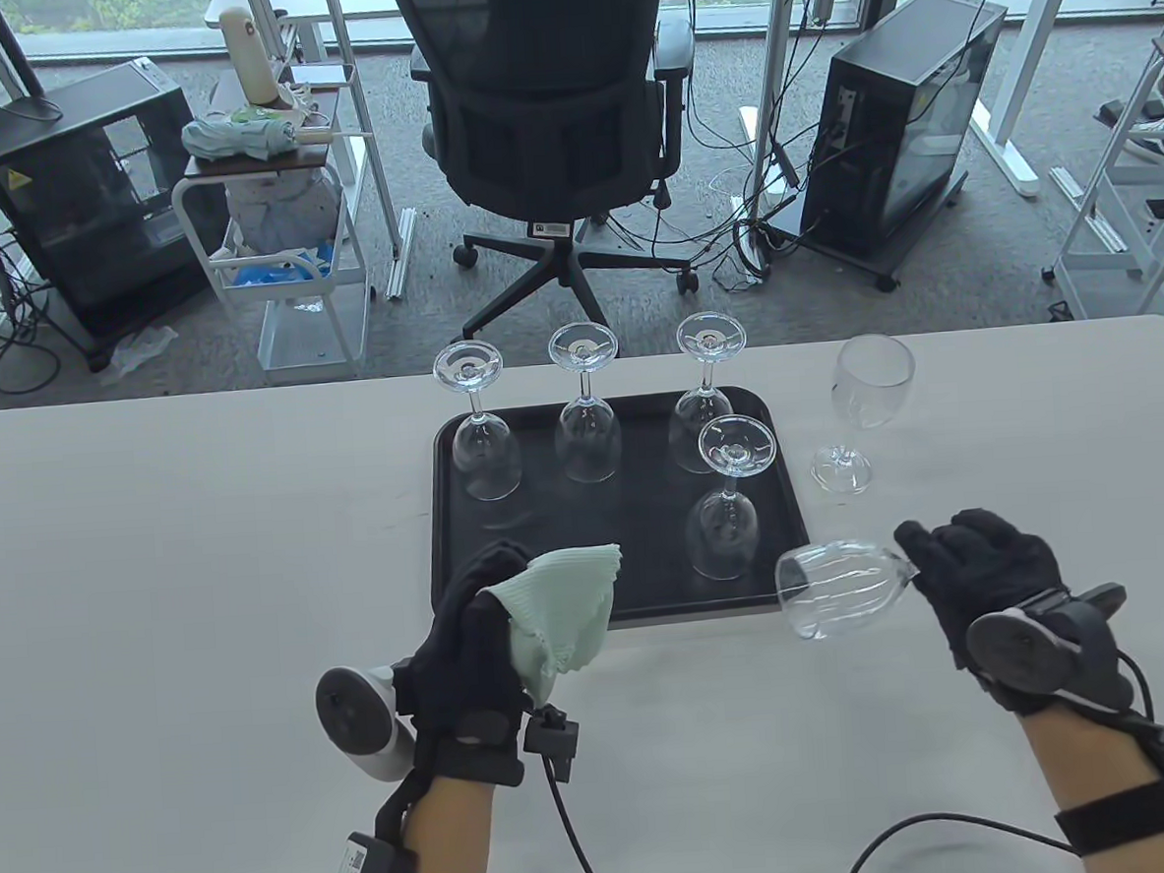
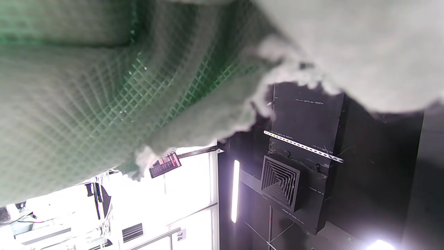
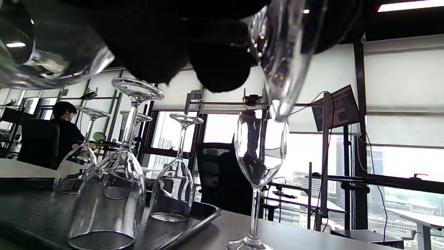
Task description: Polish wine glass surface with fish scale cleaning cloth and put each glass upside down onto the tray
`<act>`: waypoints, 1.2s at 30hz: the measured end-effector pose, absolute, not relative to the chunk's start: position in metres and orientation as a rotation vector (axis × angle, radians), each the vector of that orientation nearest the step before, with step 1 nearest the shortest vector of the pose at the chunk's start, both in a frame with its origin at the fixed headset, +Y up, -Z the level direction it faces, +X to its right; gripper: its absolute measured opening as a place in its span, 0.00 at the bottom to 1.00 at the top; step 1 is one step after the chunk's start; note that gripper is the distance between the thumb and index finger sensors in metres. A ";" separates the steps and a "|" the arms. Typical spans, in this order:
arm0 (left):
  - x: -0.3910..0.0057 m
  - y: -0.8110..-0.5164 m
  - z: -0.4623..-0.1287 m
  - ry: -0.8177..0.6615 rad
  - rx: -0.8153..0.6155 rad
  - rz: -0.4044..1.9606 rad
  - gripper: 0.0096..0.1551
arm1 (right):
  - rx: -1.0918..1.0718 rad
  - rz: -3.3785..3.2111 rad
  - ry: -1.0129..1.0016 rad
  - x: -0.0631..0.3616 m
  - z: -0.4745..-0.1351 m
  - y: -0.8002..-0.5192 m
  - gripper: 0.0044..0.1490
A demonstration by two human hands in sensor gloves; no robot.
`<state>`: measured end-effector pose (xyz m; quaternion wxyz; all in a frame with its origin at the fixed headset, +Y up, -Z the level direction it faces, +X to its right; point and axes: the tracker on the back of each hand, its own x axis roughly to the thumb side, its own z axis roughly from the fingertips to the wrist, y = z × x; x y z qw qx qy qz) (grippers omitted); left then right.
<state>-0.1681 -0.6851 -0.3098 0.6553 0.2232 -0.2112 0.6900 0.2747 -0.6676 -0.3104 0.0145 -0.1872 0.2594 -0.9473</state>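
Observation:
My right hand (image 1: 984, 570) grips a wine glass (image 1: 841, 588) by its stem. The glass lies sideways in the air, its bowl pointing left over the tray's front right corner. In the right wrist view my gloved fingers (image 3: 208, 48) close around that held glass (image 3: 284, 59) at the top edge. My left hand (image 1: 466, 641) holds the pale green cleaning cloth (image 1: 565, 605) bunched up over the tray's front edge. The cloth (image 2: 104, 86) fills most of the left wrist view. Several glasses stand upside down on the black tray (image 1: 451, 543).
One more wine glass (image 1: 870, 389) stands upright on the table just right of the tray, also in the right wrist view (image 3: 260, 156). Behind the far table edge are an office chair (image 1: 552, 113), a white cart (image 1: 285, 257) and two computer cases.

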 end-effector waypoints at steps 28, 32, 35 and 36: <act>-0.125 -0.701 -0.309 -0.598 0.330 1.287 0.42 | -0.516 -3.019 1.135 0.125 -0.276 -0.662 0.33; -0.132 -0.698 -0.309 -0.557 0.385 1.338 0.35 | -0.832 -3.042 1.248 0.142 -0.272 -0.664 0.43; -0.143 -0.698 -0.312 -0.545 0.388 1.416 0.34 | -0.860 -3.179 1.400 0.172 -0.275 -0.665 0.55; -0.146 -0.698 -0.313 -0.554 0.374 1.446 0.34 | -0.860 -3.280 1.411 0.183 -0.280 -0.668 0.56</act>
